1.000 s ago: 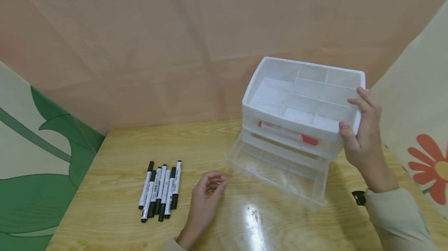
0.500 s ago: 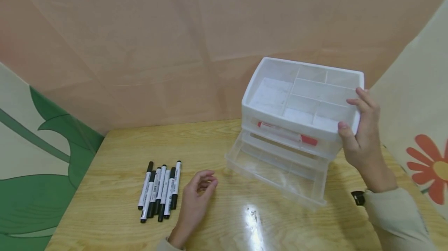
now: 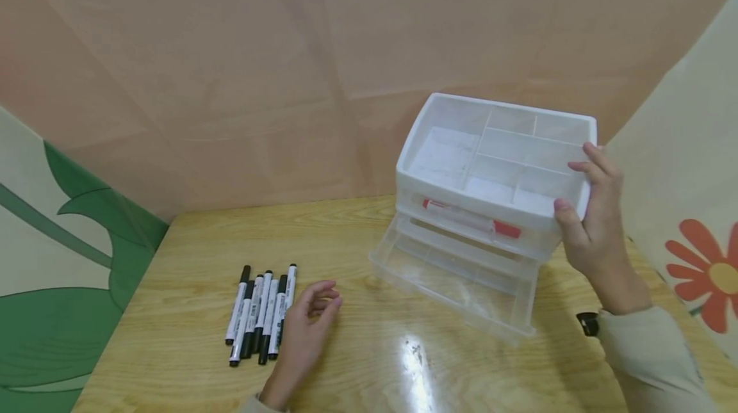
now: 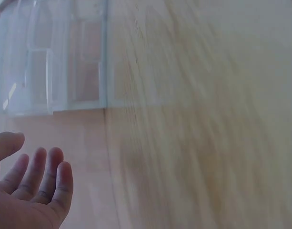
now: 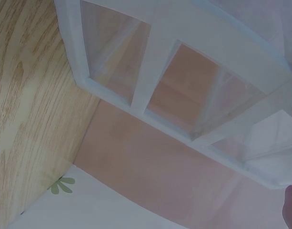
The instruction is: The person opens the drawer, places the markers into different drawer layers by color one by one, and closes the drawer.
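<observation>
A white and clear plastic drawer organizer [image 3: 478, 202] stands at the right, its top divided into compartments. One lower drawer [image 3: 455, 275] is pulled out toward me. Behind the clear front of the drawer above it lies a red-capped marker [image 3: 473, 218]. My right hand [image 3: 596, 234] grips the organizer's right top edge, thumb in front and fingers over the rim. Several black and white markers [image 3: 259, 317] lie side by side on the left. Just right of them is my left hand [image 3: 302, 330], fingers loosely curved and holding nothing; it hides part of the rightmost markers.
The wooden table [image 3: 190, 253] meets a plain tan cloth [image 3: 259, 80] at the back. Printed panels with a green leaf [image 3: 52, 330] and a red flower [image 3: 706, 272] flank it. A small black object [image 3: 588, 323] is by the right sleeve.
My left hand has moved left, from in front of the organizer to beside the markers. My right hand keeps its grip on the organizer.
</observation>
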`<state>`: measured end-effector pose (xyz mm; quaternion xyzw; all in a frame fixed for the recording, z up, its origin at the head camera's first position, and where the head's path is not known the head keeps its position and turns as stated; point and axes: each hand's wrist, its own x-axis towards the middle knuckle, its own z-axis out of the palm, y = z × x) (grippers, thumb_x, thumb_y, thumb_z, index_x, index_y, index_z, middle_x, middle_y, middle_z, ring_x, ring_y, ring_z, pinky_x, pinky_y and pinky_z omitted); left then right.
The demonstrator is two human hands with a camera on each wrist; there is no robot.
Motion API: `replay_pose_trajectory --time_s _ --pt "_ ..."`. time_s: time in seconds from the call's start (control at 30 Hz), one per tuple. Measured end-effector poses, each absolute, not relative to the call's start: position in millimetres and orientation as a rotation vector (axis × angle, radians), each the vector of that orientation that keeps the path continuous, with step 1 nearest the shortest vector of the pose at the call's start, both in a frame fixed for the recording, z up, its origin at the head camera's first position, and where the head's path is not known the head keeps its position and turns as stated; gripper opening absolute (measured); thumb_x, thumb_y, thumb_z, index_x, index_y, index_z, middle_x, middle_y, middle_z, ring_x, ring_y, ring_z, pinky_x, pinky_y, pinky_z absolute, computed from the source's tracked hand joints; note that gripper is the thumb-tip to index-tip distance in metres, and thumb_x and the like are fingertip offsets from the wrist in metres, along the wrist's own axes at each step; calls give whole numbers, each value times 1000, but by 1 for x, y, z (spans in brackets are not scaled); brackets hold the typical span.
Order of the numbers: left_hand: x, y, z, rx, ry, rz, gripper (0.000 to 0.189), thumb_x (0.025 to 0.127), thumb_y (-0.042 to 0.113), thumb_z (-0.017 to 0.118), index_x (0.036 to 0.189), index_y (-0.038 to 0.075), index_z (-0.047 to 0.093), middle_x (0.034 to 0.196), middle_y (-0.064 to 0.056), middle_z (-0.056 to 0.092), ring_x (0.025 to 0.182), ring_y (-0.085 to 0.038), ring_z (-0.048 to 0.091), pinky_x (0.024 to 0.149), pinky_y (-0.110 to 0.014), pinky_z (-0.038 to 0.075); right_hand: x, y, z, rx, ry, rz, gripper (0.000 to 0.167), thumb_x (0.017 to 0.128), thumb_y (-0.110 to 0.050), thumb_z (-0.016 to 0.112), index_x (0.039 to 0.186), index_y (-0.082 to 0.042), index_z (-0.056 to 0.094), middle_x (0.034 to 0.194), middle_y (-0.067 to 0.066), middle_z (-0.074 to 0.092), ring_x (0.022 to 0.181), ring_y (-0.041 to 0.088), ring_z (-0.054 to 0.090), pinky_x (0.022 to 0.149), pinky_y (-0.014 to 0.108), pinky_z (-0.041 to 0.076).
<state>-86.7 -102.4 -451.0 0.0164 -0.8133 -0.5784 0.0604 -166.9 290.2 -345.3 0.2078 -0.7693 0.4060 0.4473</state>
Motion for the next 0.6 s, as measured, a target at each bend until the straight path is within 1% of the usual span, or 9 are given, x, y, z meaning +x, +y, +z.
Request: replay_pose_trajectory --time_s 0.27,0.4,0.6 --pt "-86 -119 -452 101 -2467 -1647 29 90 8 71 118 7 65 104 -12 72 85 -8 68 78 -20 57 -168 291 -346 508 -1913 1001 74 96 -49 51 121 20 41 146 31 34 147 32 26 123 31 17" --pt "-86 -125 -453 107 -2468 -1621 30 89 6 72 119 7 66 102 -11 73 83 -7 68 76 -20 57 -169 293 -346 504 -1922 991 75 96 -50 50 122 20 41 147 31 33 147 32 26 122 29 19" --pt "-86 -132 -454 146 -2498 -1568 31 89 6 71 120 8 65 103 -10 73 83 -9 69 74 -20 57 -170 295 -348 504 -1927 985 73 96 -49 51 122 19 42 147 32 33 148 31 26 123 30 18"
